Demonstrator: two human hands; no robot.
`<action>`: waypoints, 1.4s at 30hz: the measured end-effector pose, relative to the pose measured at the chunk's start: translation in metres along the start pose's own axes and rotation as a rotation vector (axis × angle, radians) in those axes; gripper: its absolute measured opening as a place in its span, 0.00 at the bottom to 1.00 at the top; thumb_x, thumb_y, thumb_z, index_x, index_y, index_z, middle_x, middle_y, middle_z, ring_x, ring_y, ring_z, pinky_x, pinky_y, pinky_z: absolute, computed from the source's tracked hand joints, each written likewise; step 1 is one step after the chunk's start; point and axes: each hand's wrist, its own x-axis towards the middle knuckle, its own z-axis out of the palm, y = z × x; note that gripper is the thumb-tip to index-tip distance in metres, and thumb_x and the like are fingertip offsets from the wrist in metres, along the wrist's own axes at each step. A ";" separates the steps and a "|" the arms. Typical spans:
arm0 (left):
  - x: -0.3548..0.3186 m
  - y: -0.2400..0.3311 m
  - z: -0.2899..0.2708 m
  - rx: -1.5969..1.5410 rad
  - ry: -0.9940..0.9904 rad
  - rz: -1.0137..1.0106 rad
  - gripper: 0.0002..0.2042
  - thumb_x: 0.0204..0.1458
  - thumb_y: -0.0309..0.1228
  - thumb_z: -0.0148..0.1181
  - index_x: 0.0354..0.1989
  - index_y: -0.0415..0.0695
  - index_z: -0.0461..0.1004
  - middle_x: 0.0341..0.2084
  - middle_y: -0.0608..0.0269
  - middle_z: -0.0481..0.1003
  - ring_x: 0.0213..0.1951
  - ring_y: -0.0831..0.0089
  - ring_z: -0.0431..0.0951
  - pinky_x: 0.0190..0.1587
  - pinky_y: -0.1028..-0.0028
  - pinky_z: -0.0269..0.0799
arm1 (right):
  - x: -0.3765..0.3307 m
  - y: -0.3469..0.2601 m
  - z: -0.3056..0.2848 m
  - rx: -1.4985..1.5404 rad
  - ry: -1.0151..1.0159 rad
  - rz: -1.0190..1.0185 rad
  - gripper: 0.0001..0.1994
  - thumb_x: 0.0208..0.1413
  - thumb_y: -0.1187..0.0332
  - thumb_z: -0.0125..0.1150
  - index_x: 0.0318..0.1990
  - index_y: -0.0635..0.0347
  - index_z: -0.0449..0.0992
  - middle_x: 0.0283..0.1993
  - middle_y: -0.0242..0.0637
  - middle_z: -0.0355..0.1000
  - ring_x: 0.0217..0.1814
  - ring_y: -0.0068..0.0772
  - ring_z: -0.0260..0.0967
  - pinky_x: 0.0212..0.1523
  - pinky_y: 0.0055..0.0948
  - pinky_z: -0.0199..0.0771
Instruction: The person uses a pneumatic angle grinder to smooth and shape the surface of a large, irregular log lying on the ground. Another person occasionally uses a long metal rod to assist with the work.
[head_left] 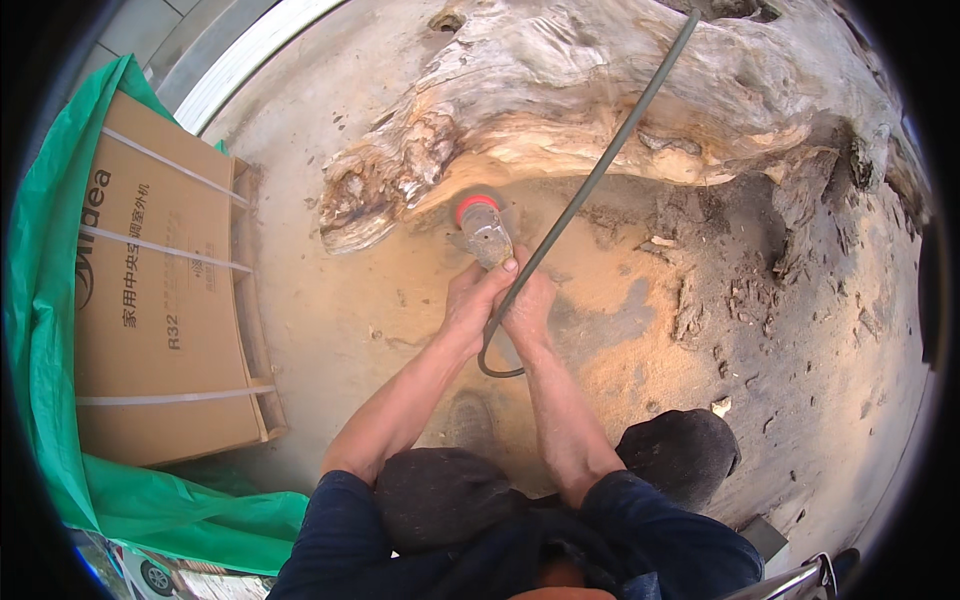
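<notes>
A dusty power grinder (484, 228) with a red guard at its head is pressed against the lower edge of a big weathered tree trunk (600, 90). My left hand (472, 300) and my right hand (527, 303) are both wrapped around the grinder's body, side by side. Its grey cable (600, 170) loops under my right hand and runs up over the trunk toward the top right. Orange sawdust (600, 290) lies around the tool on the ground.
A large cardboard box (165, 300) on a wooden pallet, with green plastic sheeting (50, 250) under it, stands at the left. Bark scraps (720, 300) litter the concrete at the right. My knees (440, 490) in dark trousers are below the hands.
</notes>
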 end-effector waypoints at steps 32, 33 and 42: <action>0.003 0.000 0.038 0.019 -0.134 -0.034 0.24 0.62 0.38 0.66 0.57 0.31 0.70 0.44 0.57 0.78 0.44 0.74 0.80 0.46 0.73 0.78 | 0.005 0.014 -0.035 -0.055 0.129 -0.002 0.12 0.56 0.62 0.59 0.43 0.59 0.77 0.29 0.49 0.78 0.33 0.58 0.78 0.33 0.50 0.76; 0.002 0.001 0.037 0.025 -0.123 -0.033 0.24 0.62 0.38 0.66 0.57 0.31 0.70 0.45 0.57 0.78 0.44 0.74 0.80 0.46 0.73 0.78 | 0.005 0.012 -0.036 -0.041 0.135 -0.016 0.12 0.56 0.62 0.59 0.43 0.59 0.77 0.29 0.49 0.78 0.33 0.58 0.78 0.33 0.50 0.76; -0.006 0.010 0.029 0.036 -0.112 0.049 0.24 0.61 0.39 0.67 0.57 0.32 0.71 0.45 0.59 0.78 0.44 0.77 0.78 0.45 0.74 0.77 | 0.005 -0.005 -0.034 -0.096 0.111 -0.079 0.17 0.56 0.64 0.62 0.52 0.58 0.78 0.32 0.49 0.79 0.36 0.54 0.80 0.33 0.43 0.75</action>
